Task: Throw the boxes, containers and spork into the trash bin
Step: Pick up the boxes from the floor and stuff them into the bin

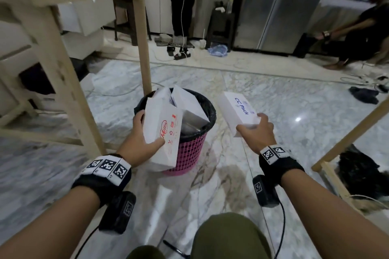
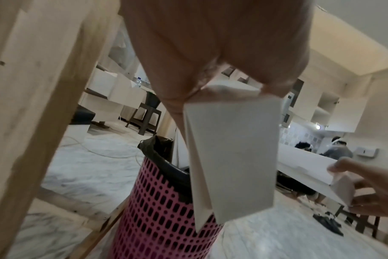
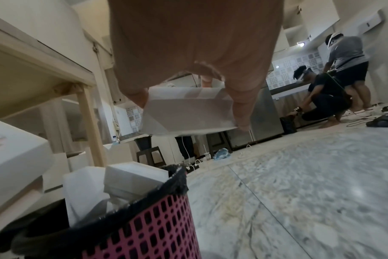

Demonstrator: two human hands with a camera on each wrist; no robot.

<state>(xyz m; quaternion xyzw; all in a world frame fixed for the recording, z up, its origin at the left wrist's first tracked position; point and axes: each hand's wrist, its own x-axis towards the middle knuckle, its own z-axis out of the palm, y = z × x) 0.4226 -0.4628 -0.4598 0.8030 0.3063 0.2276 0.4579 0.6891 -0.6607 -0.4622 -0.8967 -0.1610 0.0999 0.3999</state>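
A pink mesh trash bin (image 1: 190, 149) with a black liner stands on the marble floor, stuffed with white boxes (image 1: 185, 103) that stick out of its top. My left hand (image 1: 145, 132) grips a white box with red print (image 1: 163, 132), held upright over the bin's near left rim. My right hand (image 1: 255, 130) holds a white box marked "CC Pack" (image 1: 239, 111) in the air to the right of the bin. The left wrist view shows the red-print box (image 2: 233, 157) hanging beside the bin (image 2: 157, 210). In the right wrist view, fingers clasp the second box (image 3: 188, 112) above the bin (image 3: 148, 227).
A wooden table leg (image 1: 145, 48) stands just behind the bin, and a wooden frame (image 1: 59, 82) rises at the left. Another wooden frame (image 1: 347, 139) is at the right. People (image 1: 353, 33) stand and crouch at the far side, with cables (image 1: 181, 52) on the floor.
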